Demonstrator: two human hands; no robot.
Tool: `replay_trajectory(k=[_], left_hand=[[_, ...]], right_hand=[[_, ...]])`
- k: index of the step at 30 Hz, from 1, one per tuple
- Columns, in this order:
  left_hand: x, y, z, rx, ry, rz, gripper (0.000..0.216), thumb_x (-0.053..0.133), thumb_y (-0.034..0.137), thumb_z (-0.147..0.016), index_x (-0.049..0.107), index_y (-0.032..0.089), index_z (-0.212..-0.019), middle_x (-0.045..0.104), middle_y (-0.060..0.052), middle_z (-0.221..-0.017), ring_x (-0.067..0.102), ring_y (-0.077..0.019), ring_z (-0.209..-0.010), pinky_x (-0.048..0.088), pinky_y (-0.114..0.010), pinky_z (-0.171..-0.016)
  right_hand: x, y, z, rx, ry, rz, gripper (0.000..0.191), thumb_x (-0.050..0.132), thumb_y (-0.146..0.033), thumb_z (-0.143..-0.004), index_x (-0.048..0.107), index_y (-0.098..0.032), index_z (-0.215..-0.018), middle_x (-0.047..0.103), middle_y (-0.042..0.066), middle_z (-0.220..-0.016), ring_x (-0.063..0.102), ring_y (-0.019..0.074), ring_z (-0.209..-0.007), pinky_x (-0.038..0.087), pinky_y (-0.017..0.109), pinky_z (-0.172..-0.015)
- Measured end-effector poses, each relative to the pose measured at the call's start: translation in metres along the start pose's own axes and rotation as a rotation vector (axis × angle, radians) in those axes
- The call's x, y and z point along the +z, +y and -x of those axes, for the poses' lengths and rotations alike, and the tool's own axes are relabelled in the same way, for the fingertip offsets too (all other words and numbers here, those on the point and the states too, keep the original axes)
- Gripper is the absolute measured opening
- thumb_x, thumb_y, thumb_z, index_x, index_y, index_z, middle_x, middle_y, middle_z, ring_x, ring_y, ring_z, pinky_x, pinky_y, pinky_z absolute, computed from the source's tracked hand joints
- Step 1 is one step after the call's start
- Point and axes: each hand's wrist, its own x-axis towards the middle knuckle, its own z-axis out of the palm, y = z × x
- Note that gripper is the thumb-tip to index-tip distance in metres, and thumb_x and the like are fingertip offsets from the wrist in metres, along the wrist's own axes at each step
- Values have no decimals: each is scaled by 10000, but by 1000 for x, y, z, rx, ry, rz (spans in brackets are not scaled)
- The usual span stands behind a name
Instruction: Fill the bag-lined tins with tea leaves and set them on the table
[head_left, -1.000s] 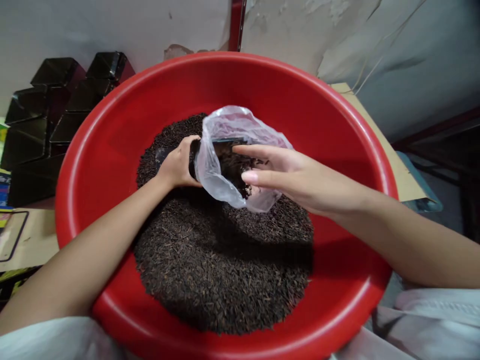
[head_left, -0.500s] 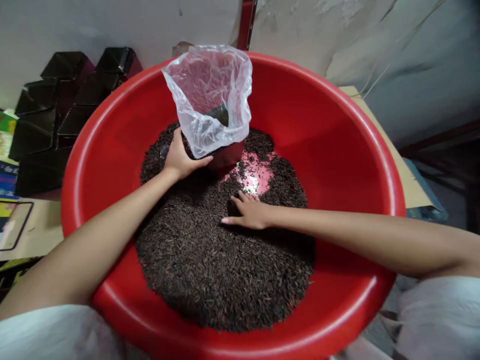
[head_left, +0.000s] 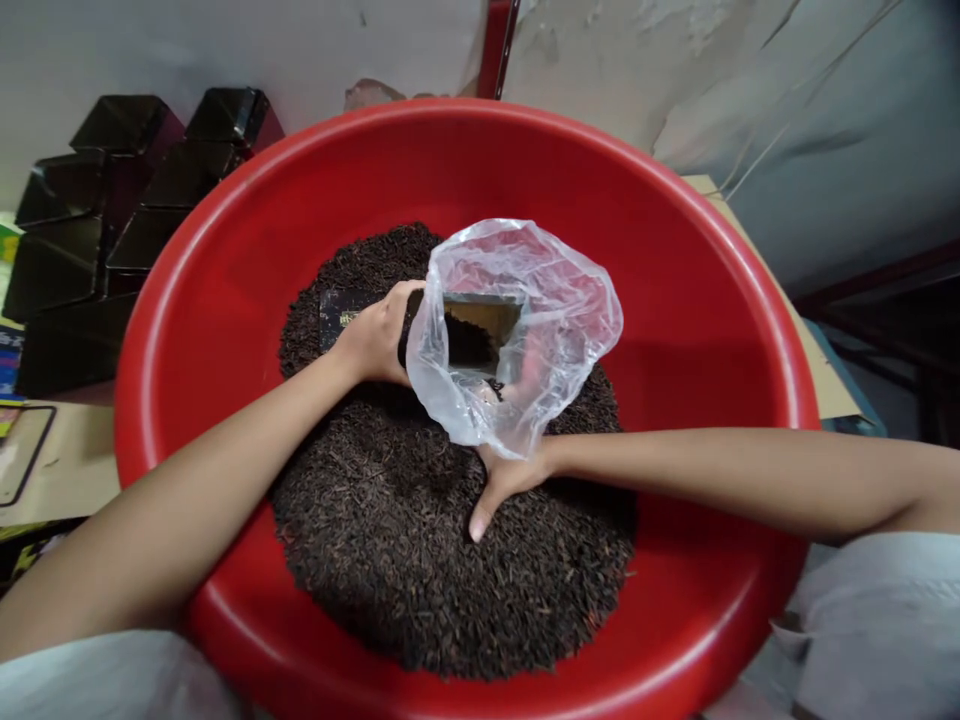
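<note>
A big red basin (head_left: 225,260) fills the view, holding a heap of dark loose tea leaves (head_left: 420,560). My left hand (head_left: 375,340) grips a dark box (head_left: 341,310) lined with a clear plastic bag (head_left: 525,330), tilted on its side with the mouth facing me. Some leaves lie inside the box. My right hand (head_left: 499,480) rests on the heap just below the bag's mouth, thumb stretched out; its fingers are hidden behind the plastic.
Several black boxes (head_left: 97,210) are stacked at the left against the wall. A cardboard sheet (head_left: 810,350) lies behind the basin at the right. White cloth covers my knees at the bottom edge.
The box with the bag was tipped upright half a second ago and now lies on its side toward me. My right hand moved from flat on the leaves to under the bag's mouth.
</note>
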Motion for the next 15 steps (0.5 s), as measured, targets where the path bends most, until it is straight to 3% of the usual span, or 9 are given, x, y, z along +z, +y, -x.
replay_trajectory(k=[3, 8, 12, 15], left_hand=[[2, -5, 2, -33, 4, -29, 727, 641, 397, -613, 385, 124, -1237, 446, -211, -1324, 465, -354, -1233, 431, -453, -1017], [5, -8, 4, -16, 15, -14, 712, 639, 394, -617, 399, 117, -1227, 453, -213, -1318, 466, -373, -1229, 434, -465, -1015], [4, -6, 2, -7, 19, 0, 687, 646, 397, -612, 426, 124, -1203, 467, -203, -1303, 471, -369, -1225, 431, -475, -1025], [3, -5, 1, -3, 11, -8, 690, 658, 397, -604, 427, 132, -1198, 473, -196, -1290, 440, -372, -1252, 406, -480, -1051]], right_hand=[[5, -12, 4, 7, 35, -47, 1096, 847, -433, -395, 403, -134, -1351, 510, 112, -1327, 520, 255, -1175, 339, 328, -1076], [21, -36, 15, 219, 156, -84, 899, 811, -228, -423, 482, -111, -1251, 587, 102, -1189, 561, 261, -1070, 409, 372, -1006], [26, -49, 23, 256, 104, -190, 739, 786, -218, -434, 547, -102, -1123, 630, 58, -987, 593, 233, -911, 479, 366, -877], [25, -54, 23, 277, 61, -427, 611, 776, -177, -431, 577, -127, -1006, 623, 17, -889, 590, 203, -856, 489, 357, -829]])
